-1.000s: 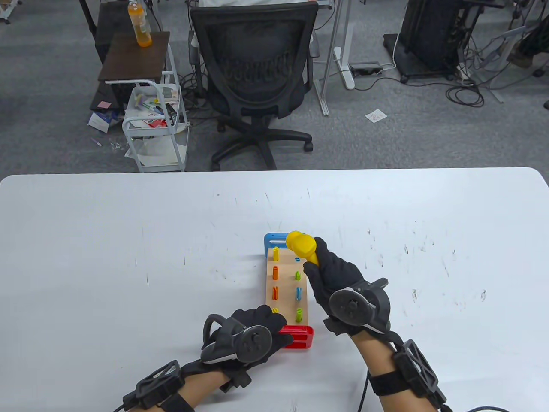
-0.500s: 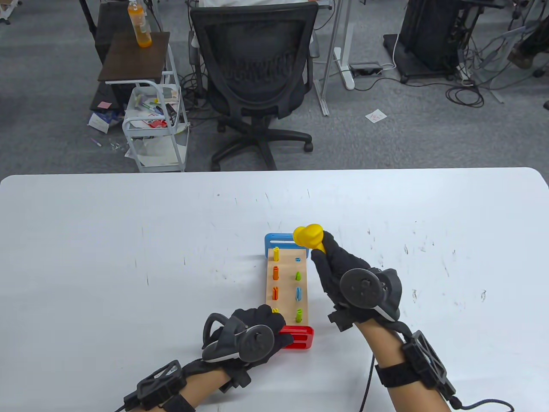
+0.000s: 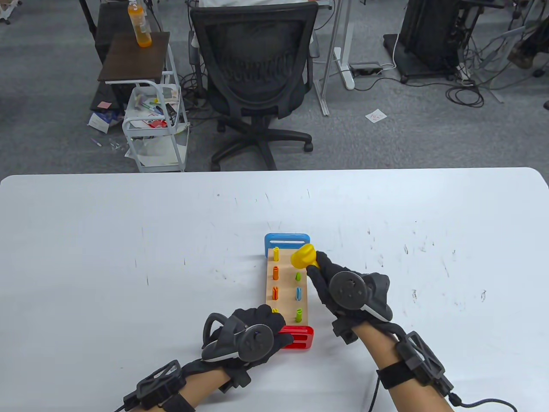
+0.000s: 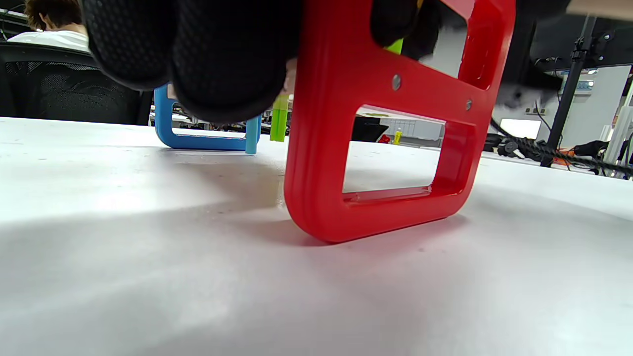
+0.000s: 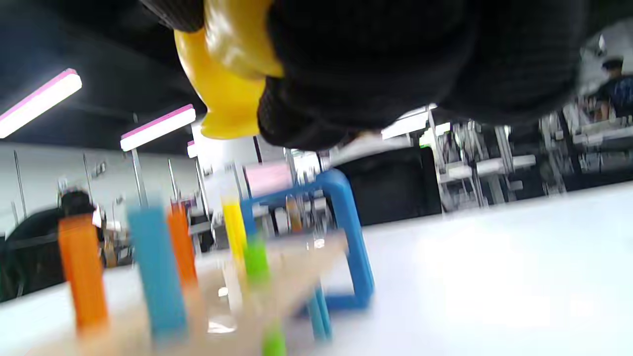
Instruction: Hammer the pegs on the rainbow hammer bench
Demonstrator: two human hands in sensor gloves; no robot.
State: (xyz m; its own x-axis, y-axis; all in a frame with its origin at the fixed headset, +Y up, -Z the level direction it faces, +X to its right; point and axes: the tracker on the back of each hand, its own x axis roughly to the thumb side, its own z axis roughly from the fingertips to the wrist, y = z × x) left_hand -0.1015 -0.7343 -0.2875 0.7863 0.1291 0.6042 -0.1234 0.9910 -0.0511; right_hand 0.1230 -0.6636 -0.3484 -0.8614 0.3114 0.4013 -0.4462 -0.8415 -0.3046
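The hammer bench is a wooden board with a blue end far and a red end near, on the white table. Two rows of coloured pegs stand in it: yellow and orange on the left, green and blue on the right. My right hand grips the yellow hammer, its head low over the far right of the board. My left hand holds the red end. The right wrist view shows the hammer above blurred pegs.
A black office chair stands behind the table's far edge. A white cart and a side table with an orange bottle are at the back left. Cables lie on the floor at the back right.
My right hand raised the hammer up and away, then swung it down toward the far right of the board. The left hand has stayed on the red end.
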